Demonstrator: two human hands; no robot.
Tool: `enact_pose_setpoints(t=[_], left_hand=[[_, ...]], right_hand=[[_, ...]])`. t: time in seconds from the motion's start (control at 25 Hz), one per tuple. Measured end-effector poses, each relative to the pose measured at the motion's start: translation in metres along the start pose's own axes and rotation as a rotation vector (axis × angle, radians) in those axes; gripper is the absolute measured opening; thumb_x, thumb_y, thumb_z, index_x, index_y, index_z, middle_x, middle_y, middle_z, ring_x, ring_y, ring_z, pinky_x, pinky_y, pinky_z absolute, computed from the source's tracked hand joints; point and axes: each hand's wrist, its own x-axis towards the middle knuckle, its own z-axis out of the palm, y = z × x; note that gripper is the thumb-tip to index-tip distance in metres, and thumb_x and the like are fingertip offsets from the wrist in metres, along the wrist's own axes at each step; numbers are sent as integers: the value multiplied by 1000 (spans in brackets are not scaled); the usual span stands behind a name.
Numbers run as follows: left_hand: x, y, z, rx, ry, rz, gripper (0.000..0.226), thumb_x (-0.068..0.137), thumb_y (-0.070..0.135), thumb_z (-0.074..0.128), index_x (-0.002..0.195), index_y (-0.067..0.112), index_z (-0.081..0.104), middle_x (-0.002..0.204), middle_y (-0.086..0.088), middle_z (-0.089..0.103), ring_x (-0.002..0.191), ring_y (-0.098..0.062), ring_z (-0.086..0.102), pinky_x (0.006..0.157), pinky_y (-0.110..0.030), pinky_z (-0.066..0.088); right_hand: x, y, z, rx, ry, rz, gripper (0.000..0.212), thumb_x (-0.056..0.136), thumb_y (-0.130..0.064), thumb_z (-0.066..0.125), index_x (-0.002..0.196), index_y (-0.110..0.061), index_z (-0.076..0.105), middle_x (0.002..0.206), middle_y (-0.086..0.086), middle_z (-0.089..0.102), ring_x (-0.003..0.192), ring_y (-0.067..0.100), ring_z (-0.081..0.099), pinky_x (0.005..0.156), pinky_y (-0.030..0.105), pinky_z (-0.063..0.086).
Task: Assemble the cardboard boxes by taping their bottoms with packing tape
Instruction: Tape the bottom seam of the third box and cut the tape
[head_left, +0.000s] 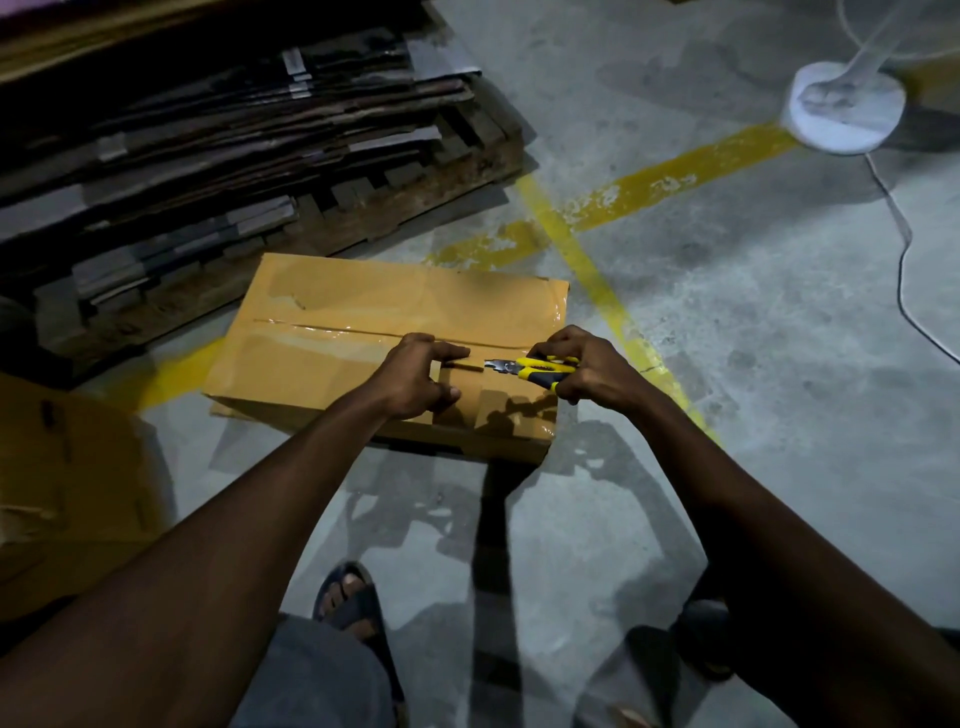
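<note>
The cardboard box (363, 332) sits on the floor (727, 322) at the centre. The left hand (415, 379) rests on the right part of its top. Just to its right, the right hand (587, 371) grips a cutter (540, 368) pointing left. Behind and left of the box, flattened cardboard (208, 130) is stacked on a pallet (415, 197). A second box (67, 467) lies at the near left. A fan base (844, 106) stands far back on the right. A foot (353, 603) is in front of the box.
</note>
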Motion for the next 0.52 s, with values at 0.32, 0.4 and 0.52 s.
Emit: enact_pose_setpoints(t=[0.32, 0.4, 0.52], left_hand=[[6, 14, 13, -624, 34, -242, 28, 90, 6, 63, 114, 20, 69, 112, -12, 66, 100, -25, 63, 76, -34, 57], [13, 24, 22, -578, 194, -244, 26, 89, 7, 64, 103, 28, 73, 111, -7, 68, 107, -27, 60, 89, -42, 54], [12, 55, 38, -421, 333, -158, 28, 88, 6, 64, 107, 26, 73, 112, 1, 68, 102, -16, 59, 87, -32, 53]], right_hand=[[-1, 12, 6, 13, -2, -36, 83, 44, -45, 57, 121, -16, 67, 114, 5, 53, 103, 20, 53, 77, 32, 48], [1, 17, 2, -53, -24, -55, 90, 47, -54, 51, 129, -18, 62, 120, 8, 52, 111, 23, 50, 92, 37, 44], [3, 24, -13, 71, -31, 20, 50, 76, -42, 58, 116, -13, 69, 115, 7, 61, 115, 24, 53, 93, 32, 40]])
